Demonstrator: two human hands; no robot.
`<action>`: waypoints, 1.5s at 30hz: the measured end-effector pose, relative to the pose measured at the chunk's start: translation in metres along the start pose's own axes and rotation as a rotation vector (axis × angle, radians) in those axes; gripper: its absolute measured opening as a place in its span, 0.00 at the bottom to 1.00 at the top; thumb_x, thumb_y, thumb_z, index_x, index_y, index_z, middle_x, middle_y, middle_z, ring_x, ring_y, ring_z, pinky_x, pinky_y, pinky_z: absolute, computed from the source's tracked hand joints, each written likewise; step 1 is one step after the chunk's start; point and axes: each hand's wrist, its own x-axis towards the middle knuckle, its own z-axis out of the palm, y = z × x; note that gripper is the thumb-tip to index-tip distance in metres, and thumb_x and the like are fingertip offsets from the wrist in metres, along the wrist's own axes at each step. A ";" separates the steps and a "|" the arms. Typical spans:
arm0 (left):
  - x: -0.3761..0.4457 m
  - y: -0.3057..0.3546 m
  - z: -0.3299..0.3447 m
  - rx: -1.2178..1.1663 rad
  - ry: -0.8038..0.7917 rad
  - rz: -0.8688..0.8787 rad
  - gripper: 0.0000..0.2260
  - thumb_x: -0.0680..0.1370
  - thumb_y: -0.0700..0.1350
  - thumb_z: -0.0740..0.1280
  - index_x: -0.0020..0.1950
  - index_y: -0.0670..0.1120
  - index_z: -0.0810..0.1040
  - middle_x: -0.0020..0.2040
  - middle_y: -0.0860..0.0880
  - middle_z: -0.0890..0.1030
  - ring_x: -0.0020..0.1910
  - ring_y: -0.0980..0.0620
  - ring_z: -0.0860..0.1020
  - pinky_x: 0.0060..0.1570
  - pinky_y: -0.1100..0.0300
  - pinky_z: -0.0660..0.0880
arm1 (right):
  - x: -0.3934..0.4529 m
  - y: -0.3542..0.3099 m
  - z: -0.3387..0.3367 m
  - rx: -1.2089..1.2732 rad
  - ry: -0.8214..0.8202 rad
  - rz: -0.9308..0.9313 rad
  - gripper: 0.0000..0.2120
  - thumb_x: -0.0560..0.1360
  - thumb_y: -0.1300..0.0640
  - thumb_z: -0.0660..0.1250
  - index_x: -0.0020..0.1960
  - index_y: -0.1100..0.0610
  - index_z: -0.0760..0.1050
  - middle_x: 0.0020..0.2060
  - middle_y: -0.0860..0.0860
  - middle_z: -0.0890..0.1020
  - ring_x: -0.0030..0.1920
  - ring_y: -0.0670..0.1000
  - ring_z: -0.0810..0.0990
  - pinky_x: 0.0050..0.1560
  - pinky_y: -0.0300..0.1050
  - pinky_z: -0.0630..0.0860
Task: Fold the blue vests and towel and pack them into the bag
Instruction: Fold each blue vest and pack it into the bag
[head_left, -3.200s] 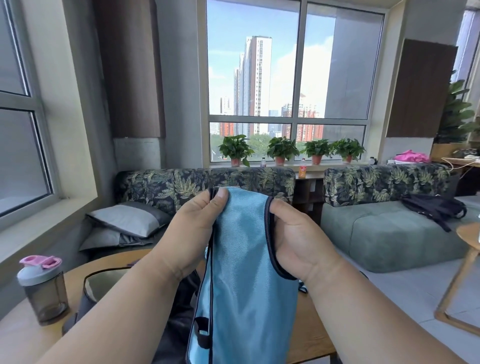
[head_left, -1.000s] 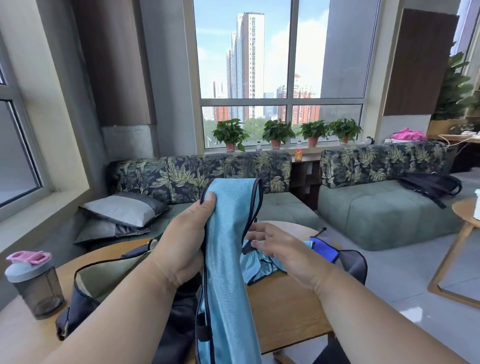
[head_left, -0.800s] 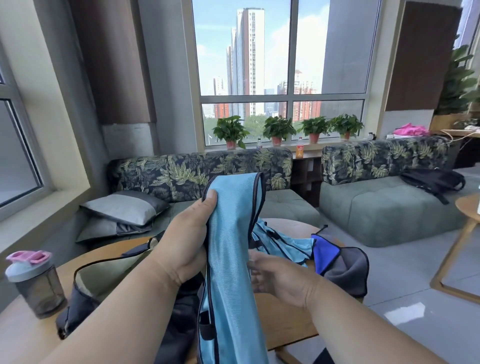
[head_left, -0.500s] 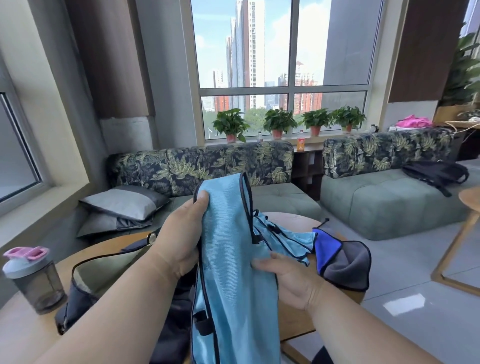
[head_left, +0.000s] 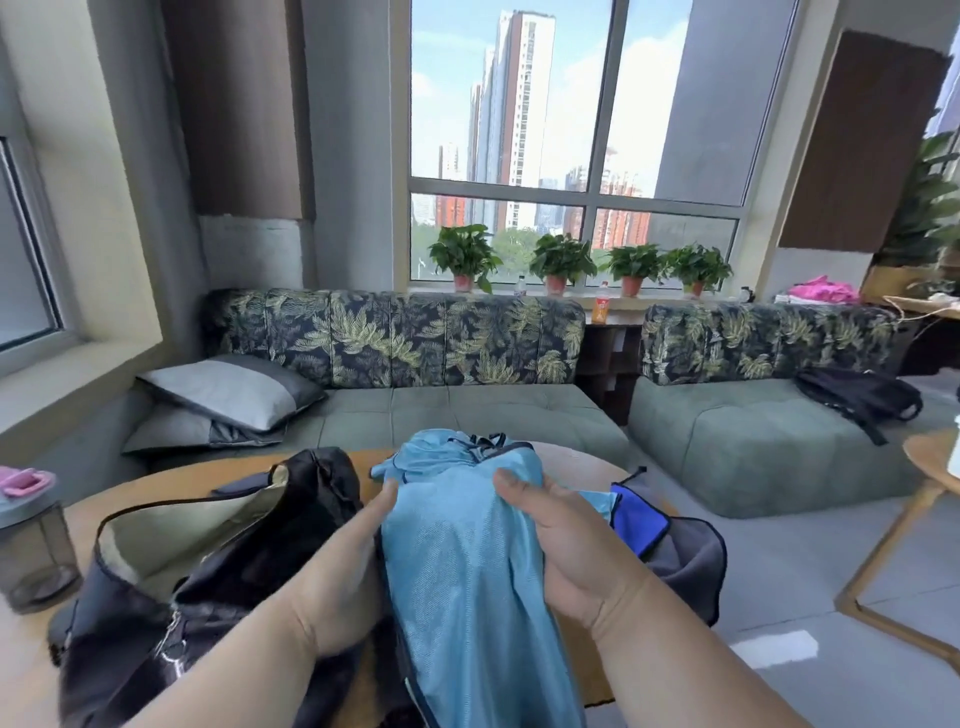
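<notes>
1. Round wooden table (head_left: 576, 462): we are standing over its near edge; everything below is lying on it or being held above it.

2. Open black fabric bag with pale beige lining (head_left: 171, 540): it is lying just to the outer side of our left hand, its mouth gaping upward and away from us. We are judging the left hand the nearer one to that opening; the right hand would be reaching across the vest to get there.

3. Light blue mesh vest with dark piping (head_left: 467, 561): we are holding it between both hands, its long axis running from our lap away toward the far table edge, where its bunched end is resting beyond our fingertips. It is lying alongside the bag, not yet in it, and we are judging it only narrowed lengthwise, not yet folded short.

4. Royal-blue and grey towel with dark trim (head_left: 670, 535): it is lying crumpled just outside our right hand, partly overhanging the table's edge.

5. Right hand (head_left: 566, 545): it is grasping the vest's right edge, thumb on top, fingers wrapping under the cloth.

6. Left hand (head_left: 337, 582): its fingers are lying straight against the vest's left side, pressing it flat, not curling round it.

7. Grey shaker bottle with pink lid (head_left: 28, 540): it is standing well beyond the bag, far out from our left hand.
</notes>
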 end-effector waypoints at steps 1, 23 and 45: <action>-0.003 -0.013 -0.004 -0.025 -0.024 -0.008 0.30 0.79 0.66 0.61 0.70 0.49 0.82 0.70 0.43 0.81 0.69 0.42 0.80 0.75 0.43 0.67 | 0.000 0.000 0.004 0.005 -0.003 0.002 0.17 0.81 0.60 0.68 0.67 0.67 0.78 0.60 0.65 0.84 0.58 0.62 0.86 0.54 0.54 0.84; 0.011 0.000 -0.001 0.053 -0.058 0.157 0.21 0.81 0.47 0.70 0.72 0.39 0.78 0.68 0.36 0.80 0.67 0.35 0.80 0.68 0.39 0.76 | -0.023 0.030 -0.038 -0.068 0.007 0.157 0.13 0.74 0.62 0.72 0.57 0.62 0.87 0.57 0.61 0.86 0.54 0.58 0.87 0.58 0.52 0.83; -0.011 -0.072 -0.028 0.049 -0.167 -0.176 0.49 0.71 0.80 0.54 0.75 0.43 0.76 0.72 0.40 0.79 0.71 0.39 0.77 0.75 0.41 0.67 | -0.026 0.035 -0.017 0.177 0.123 0.049 0.15 0.81 0.55 0.64 0.56 0.62 0.87 0.53 0.59 0.87 0.49 0.57 0.88 0.54 0.53 0.85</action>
